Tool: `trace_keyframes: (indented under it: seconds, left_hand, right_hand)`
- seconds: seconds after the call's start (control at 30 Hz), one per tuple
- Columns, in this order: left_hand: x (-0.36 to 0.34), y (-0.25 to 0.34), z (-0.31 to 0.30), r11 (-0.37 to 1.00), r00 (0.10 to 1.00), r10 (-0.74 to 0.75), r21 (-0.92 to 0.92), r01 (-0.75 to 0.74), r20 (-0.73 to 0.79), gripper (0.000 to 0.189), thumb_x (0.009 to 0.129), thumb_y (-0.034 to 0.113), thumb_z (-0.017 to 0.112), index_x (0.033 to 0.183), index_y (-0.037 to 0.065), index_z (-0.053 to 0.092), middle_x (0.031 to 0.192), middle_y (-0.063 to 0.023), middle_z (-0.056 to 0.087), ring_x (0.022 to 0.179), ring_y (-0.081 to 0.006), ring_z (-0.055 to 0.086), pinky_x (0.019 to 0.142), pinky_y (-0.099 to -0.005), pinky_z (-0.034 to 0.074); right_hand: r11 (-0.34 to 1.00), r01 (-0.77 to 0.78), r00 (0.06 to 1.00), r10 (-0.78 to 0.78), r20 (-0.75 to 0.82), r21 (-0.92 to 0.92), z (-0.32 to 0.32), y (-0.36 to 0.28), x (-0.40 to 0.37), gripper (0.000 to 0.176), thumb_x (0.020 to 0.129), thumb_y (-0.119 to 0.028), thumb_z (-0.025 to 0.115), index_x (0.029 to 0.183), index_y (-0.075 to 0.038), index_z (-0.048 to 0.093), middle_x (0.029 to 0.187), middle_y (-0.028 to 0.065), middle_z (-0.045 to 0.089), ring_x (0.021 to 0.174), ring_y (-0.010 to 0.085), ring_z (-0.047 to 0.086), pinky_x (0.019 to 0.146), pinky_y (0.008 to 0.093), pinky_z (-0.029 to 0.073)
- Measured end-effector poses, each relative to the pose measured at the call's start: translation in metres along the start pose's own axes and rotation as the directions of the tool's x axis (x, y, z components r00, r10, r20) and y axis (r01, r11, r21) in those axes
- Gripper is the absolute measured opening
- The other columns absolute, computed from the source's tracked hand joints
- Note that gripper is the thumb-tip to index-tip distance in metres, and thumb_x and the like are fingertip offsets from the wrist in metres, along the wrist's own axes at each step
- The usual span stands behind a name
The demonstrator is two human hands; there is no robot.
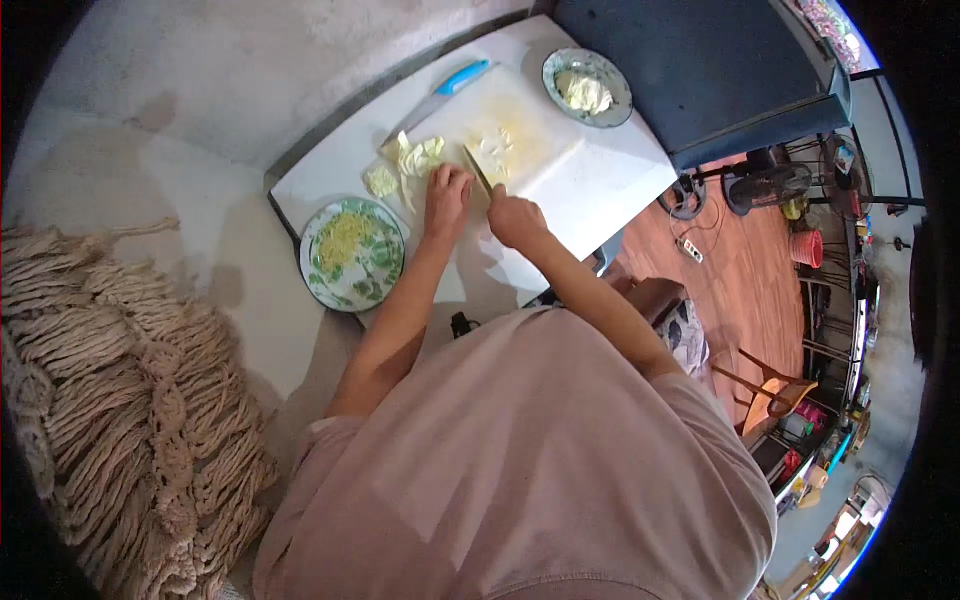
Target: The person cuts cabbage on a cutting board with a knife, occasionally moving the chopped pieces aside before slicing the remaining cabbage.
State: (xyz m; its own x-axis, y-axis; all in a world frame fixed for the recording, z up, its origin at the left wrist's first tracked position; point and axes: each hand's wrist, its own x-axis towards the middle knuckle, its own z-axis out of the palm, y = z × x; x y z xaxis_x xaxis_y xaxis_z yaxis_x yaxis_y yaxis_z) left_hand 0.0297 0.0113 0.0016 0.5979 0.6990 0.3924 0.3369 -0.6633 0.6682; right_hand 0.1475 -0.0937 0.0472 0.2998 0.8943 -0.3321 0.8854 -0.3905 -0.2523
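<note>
A slip of loose leaves could send the knife [478, 168], gripped in the closed right hand [515, 217], into the fingertips of the left hand [447, 198], which lies palm-down, gripping nothing, on the cabbage [412, 158] at its 11 o'clock, the blade just beside at 2 o'clock.

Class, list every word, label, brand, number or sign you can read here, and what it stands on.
No text can be read anywhere.
The cutting board, green patterned plate, blue-rimmed dish and blue-handled knife bear no writing.
The knife in the right hand shows no brand.
Items on the far shelves are too small and blurred to read.
</note>
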Motion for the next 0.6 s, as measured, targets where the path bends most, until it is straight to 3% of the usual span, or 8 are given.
trace_keyframes:
  seconds: [0.07, 0.17, 0.27, 0.33, 0.43, 0.47, 0.53, 0.6]
  left_hand:
    - [0.0, 0.001, 0.0, 0.999, 0.998, 0.044, -0.007, -0.044, -0.054, 0.011, 0.088, 0.004, 0.065, 0.098, 0.005, 0.066, 0.111, -0.0109, 0.061, 0.102, -0.0351, 0.056, 0.093, -0.0459, 0.046]
    - [-0.002, 0.002, -0.003, 1.0, 0.999, 0.021, -0.006, -0.021, 0.039, 0.01, 0.089, 0.006, 0.064, 0.099, 0.005, 0.066, 0.117, -0.0107, 0.06, 0.105, -0.0338, 0.055, 0.097, -0.0446, 0.044]
    - [-0.006, 0.003, -0.005, 0.999, 0.997, 0.049, 0.003, -0.05, 0.063, 0.011, 0.089, 0.006, 0.064, 0.1, 0.005, 0.067, 0.117, -0.0103, 0.061, 0.106, -0.0337, 0.055, 0.098, -0.0445, 0.044]
    - [-0.013, 0.009, -0.008, 0.999, 0.995, 0.044, -0.01, -0.044, 0.093, 0.011, 0.089, 0.006, 0.064, 0.1, 0.006, 0.067, 0.117, -0.0101, 0.061, 0.106, -0.0336, 0.055, 0.098, -0.0442, 0.045]
    - [-0.021, 0.012, -0.008, 0.996, 0.986, 0.092, -0.018, -0.091, 0.138, 0.01, 0.089, 0.006, 0.064, 0.099, 0.006, 0.066, 0.117, -0.0099, 0.062, 0.106, -0.0337, 0.055, 0.098, -0.0439, 0.045]
    - [-0.024, 0.012, -0.007, 0.992, 0.981, 0.127, -0.024, -0.125, 0.144, 0.009, 0.089, 0.006, 0.064, 0.098, 0.006, 0.066, 0.117, -0.0099, 0.062, 0.106, -0.0337, 0.055, 0.097, -0.0438, 0.045]
    - [-0.025, 0.015, -0.009, 0.99, 0.982, 0.127, -0.085, -0.116, 0.139, 0.007, 0.089, 0.006, 0.064, 0.096, 0.006, 0.066, 0.114, -0.0104, 0.062, 0.105, -0.0337, 0.056, 0.096, -0.0442, 0.046]
    - [-0.023, 0.016, -0.01, 0.986, 0.985, 0.11, -0.142, -0.091, 0.131, 0.006, 0.089, 0.007, 0.065, 0.095, 0.005, 0.066, 0.112, -0.0109, 0.061, 0.103, -0.0336, 0.056, 0.095, -0.0447, 0.046]
  right_hand:
    - [0.998, -0.02, 0.998, 0.024, -0.064, 0.061, 0.0, 0.007, -0.006, 0.026, 0.1, -0.021, 0.048, 0.108, 0.003, 0.044, 0.082, 0.0285, 0.07, 0.078, 0.0469, 0.071, 0.071, 0.0552, 0.057]
    - [0.98, -0.084, 0.995, 0.094, -0.045, 0.179, -0.017, 0.024, -0.019, 0.027, 0.103, -0.026, 0.044, 0.113, -0.001, 0.042, 0.077, 0.0287, 0.068, 0.075, 0.0487, 0.069, 0.07, 0.0595, 0.054]
    - [0.947, -0.007, 0.958, 0.098, -0.269, 0.322, -0.025, 0.059, -0.009, 0.028, 0.105, -0.031, 0.043, 0.114, -0.005, 0.044, 0.074, 0.0304, 0.066, 0.07, 0.0523, 0.064, 0.066, 0.0626, 0.05]
    - [0.882, -0.026, 0.944, 0.176, -0.278, 0.471, -0.04, 0.076, 0.014, 0.028, 0.106, -0.03, 0.042, 0.111, -0.004, 0.045, 0.069, 0.0252, 0.066, 0.063, 0.0448, 0.065, 0.06, 0.0559, 0.052]
    - [0.489, 0.033, 0.952, 0.25, -0.176, 0.871, -0.051, 0.092, 0.041, 0.03, 0.106, -0.025, 0.044, 0.117, 0.003, 0.05, 0.062, 0.0079, 0.055, 0.051, 0.0174, 0.056, 0.048, 0.0342, 0.047]
    - [0.485, 0.035, 0.95, 0.254, -0.179, 0.874, -0.035, 0.101, 0.052, 0.03, 0.106, -0.025, 0.044, 0.117, 0.003, 0.05, 0.062, 0.0079, 0.055, 0.051, 0.0174, 0.056, 0.048, 0.0342, 0.047]
    - [0.202, 0.185, 0.937, 0.259, -0.235, 0.962, -0.014, 0.112, 0.069, 0.024, 0.106, -0.026, 0.045, 0.103, -0.002, 0.05, 0.062, 0.0085, 0.055, 0.046, 0.0207, 0.054, 0.046, 0.0366, 0.048]
    - [0.28, 0.171, 0.925, 0.285, -0.252, 0.945, 0.001, 0.115, 0.065, 0.025, 0.107, -0.025, 0.043, 0.105, -0.001, 0.05, 0.062, 0.008, 0.054, 0.047, 0.0201, 0.054, 0.046, 0.0348, 0.048]
